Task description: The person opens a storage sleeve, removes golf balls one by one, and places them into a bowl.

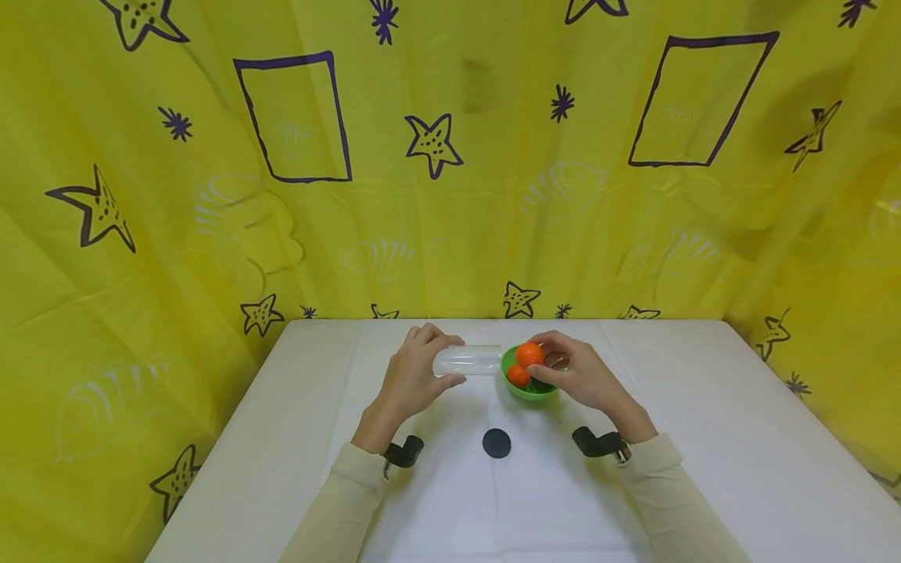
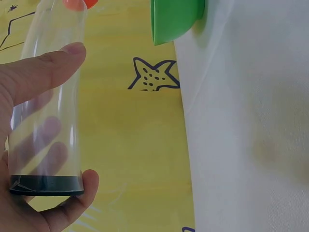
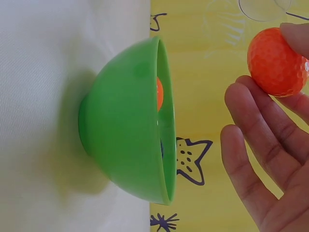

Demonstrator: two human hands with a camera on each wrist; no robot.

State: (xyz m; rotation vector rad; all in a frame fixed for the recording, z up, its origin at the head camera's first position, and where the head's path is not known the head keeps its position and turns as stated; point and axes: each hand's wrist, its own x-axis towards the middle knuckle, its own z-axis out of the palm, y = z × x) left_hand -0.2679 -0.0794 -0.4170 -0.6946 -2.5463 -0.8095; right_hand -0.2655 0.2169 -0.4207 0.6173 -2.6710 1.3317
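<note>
My left hand (image 1: pixel 414 374) grips a clear plastic tube (image 1: pixel 480 360) from its outer end, thumb on one side and fingers on the other. A black base (image 2: pixel 47 184) closes the end near the palm, as the left wrist view shows. The tube lies nearly level in the head view, its clear end pointing right toward the green bowl (image 1: pixel 529 395). Above that bowl my right hand (image 1: pixel 587 374) pinches a dimpled orange golf ball (image 3: pixel 276 62) between thumb and fingers. Another orange ball (image 1: pixel 518 376) sits inside the bowl, beside something dark that is mostly hidden.
A flat black disc (image 1: pixel 497 443) lies on the white table (image 1: pixel 493 508), nearer to me than the bowl. Yellow curtain (image 1: pixel 486 219) with star drawings hangs behind the table and along both sides. Black wrist cameras (image 1: pixel 597 442) sit on both wrists.
</note>
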